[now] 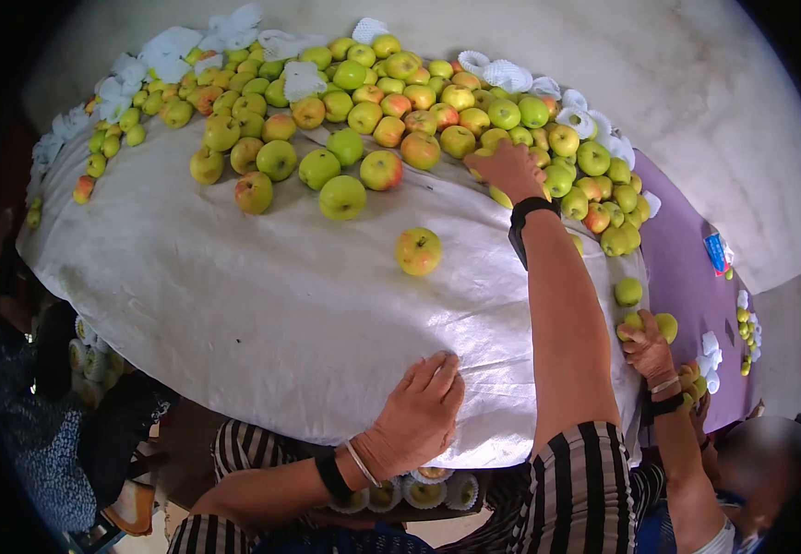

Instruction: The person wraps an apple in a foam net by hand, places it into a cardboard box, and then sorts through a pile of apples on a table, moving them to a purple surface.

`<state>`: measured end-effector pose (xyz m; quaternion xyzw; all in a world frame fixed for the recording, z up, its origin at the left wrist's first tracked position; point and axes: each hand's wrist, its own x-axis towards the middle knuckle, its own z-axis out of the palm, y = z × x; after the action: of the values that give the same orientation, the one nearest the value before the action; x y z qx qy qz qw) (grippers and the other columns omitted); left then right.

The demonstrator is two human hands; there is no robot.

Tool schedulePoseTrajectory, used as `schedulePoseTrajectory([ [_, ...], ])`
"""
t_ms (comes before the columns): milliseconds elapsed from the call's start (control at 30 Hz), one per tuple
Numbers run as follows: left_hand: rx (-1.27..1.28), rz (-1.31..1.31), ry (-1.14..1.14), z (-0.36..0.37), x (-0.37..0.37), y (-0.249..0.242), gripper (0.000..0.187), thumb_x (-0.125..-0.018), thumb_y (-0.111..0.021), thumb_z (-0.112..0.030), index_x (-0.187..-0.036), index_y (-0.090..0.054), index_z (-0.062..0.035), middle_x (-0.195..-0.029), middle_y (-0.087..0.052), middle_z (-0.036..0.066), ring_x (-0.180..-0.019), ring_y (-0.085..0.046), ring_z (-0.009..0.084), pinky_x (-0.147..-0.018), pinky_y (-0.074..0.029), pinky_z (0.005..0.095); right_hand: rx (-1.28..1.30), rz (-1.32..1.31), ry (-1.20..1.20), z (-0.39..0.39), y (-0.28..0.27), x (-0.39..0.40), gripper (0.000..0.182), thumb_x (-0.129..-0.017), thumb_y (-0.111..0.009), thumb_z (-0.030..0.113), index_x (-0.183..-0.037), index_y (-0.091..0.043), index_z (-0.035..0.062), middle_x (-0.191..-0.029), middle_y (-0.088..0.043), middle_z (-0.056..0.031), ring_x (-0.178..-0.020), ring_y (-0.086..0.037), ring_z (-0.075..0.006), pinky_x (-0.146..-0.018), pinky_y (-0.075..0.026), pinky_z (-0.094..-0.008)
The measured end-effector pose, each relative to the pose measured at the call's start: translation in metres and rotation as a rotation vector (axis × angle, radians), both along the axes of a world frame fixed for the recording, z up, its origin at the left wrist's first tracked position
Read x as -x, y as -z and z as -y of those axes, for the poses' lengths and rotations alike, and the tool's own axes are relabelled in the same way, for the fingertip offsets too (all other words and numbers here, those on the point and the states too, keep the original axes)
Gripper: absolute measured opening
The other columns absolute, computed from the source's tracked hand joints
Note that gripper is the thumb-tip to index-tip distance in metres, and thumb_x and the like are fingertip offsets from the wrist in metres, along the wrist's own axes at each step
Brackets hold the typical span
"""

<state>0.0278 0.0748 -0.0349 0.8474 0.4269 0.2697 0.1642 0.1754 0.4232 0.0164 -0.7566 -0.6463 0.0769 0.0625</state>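
My left hand (419, 406) lies on the white sheet (327, 342) near its front edge, fingers stretched out, with nothing in it. A single yellow-red apple (418, 251) sits on the sheet in front of it. My right hand (511, 172) reaches into the right part of the apple pile, its fingers curled over a yellow-green apple (498, 196) that is partly hidden beneath them. Around it lie more apples, such as a green one (504, 114) and a yellow one (563, 140).
White foam nets (508, 76) line the pile's far edge. At right, a co-worker's hand (648, 349) holds green apples (665, 327) beside a purple cloth (687, 240). Netted apples (424, 492) stand below the table's front edge. Another person sits at left.
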Motion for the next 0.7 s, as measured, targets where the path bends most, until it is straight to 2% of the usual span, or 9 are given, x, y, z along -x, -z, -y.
schedulePoseTrajectory([
  [133,-0.023,-0.005,-0.01,-0.001,0.001,-0.001,0.041,-0.087,-0.065,-0.013,-0.123,-0.059,0.006,-0.137,-0.053,0.026,-0.132,-0.051,0.0414,-0.113,-0.043,0.0507,-0.059,0.035,-0.079,0.025,0.003,-0.013,0.071,-0.079,-0.068,0.058,-0.136,-0.065,0.0147,-0.148,-0.05,-0.0157,-0.139,-0.044,-0.0378,-0.109,-0.036,-0.0538],
  [433,-0.029,0.015,-0.009,-0.002,-0.001,-0.001,0.042,-0.085,-0.066,-0.012,-0.123,-0.06,0.0057,-0.137,-0.053,0.024,-0.131,-0.051,0.0413,-0.111,-0.045,0.0504,-0.161,0.203,-0.157,0.07,0.01,-0.057,0.074,-0.08,-0.07,0.058,-0.135,-0.062,0.0093,-0.139,-0.055,-0.015,-0.132,-0.05,-0.0333,-0.107,-0.039,-0.0527],
  [700,-0.042,0.013,-0.006,-0.002,0.0,-0.001,0.042,-0.083,-0.067,-0.011,-0.121,-0.061,0.0058,-0.136,-0.054,0.024,-0.131,-0.051,0.0408,-0.11,-0.046,0.0491,-0.104,0.253,-0.03,0.102,0.006,-0.12,0.076,-0.081,-0.07,0.057,-0.14,-0.058,0.0109,-0.138,-0.057,-0.0164,-0.133,-0.051,-0.0367,-0.111,-0.036,-0.0559],
])
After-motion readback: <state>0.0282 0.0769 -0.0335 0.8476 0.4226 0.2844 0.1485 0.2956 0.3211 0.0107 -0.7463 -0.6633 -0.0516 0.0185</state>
